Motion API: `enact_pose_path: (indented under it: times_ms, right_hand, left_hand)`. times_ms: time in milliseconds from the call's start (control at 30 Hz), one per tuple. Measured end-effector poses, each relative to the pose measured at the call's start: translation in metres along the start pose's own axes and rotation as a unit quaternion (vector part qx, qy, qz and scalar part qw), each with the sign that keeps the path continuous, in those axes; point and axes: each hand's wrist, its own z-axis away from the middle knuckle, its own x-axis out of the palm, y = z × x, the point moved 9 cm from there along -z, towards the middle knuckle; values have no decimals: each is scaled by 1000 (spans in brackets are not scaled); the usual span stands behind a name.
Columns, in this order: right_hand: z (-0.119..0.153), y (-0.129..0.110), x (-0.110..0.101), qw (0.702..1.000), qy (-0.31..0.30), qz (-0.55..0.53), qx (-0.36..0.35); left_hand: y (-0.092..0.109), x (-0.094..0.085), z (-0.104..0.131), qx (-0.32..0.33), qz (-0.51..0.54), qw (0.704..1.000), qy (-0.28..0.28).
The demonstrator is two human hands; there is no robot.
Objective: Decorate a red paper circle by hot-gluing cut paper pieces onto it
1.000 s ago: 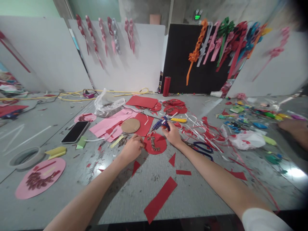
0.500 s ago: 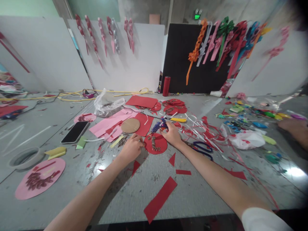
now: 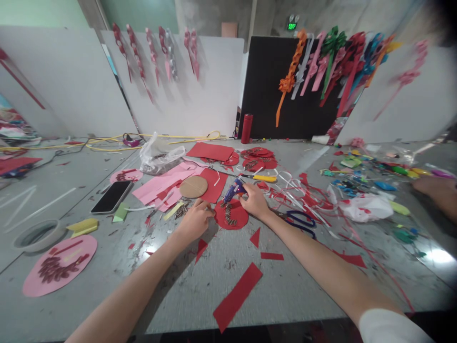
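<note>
My right hand (image 3: 254, 202) is wrapped round a blue glue gun (image 3: 233, 188), its nozzle pointing down at the upper left of a red paper circle (image 3: 241, 218). A curved row of brown, seed-like pieces (image 3: 229, 215) lies on that circle. At the circle's left edge my left hand (image 3: 197, 220) has its fingers curled together; what is between the fingertips is hidden. Close behind the left hand is a small pile of similar brown pieces (image 3: 182, 208). A round cardboard disc (image 3: 193, 186) rests on red and pink paper beyond it.
Blue-handled scissors (image 3: 300, 219) lie right of my right hand, near tangled red and white strips. A yellow-handled tool (image 3: 264, 178) is behind it. Left are a phone (image 3: 111, 196), a tape roll (image 3: 39, 235) and a decorated pink circle (image 3: 76, 247). Another person's hand (image 3: 433, 188) shows far right.
The glue gun has tilted more steeply, its nozzle dropping closer to the red circle's upper left part. My left hand stays almost in place.
</note>
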Motion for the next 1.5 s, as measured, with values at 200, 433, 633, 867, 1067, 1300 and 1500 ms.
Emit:
enact_pose_path:
  times_ms: [200, 433, 633, 867, 1067, 1300, 1500]
  right_hand:
    - [1, -1, 3, 1000, -4, 7, -14]
    - [1, -2, 2, 1000, 5, 15, -24]
    - [2, -1, 3, 1000, 2, 14, -25]
    - [2, -1, 3, 1000, 4, 2, -29]
    - [2, -1, 2, 1000, 8, -2, -25]
    - [1, -1, 0, 1000, 11, 1, -24]
    - [2, -1, -2, 999, 20, 12, -25]
  left_hand:
    - [-1, 3, 0, -2, 19, 1000, -2]
    - [0, 3, 0, -4, 26, 1000, -6]
    - [-1, 3, 0, -8, 30, 999, -7]
    - [-1, 4, 0, -6, 29, 1000, -6]
    - [0, 3, 0, -8, 35, 999, -6]
    - [-1, 4, 0, -7, 39, 999, -1]
    - [-2, 6, 0, -11, 36, 999, -9]
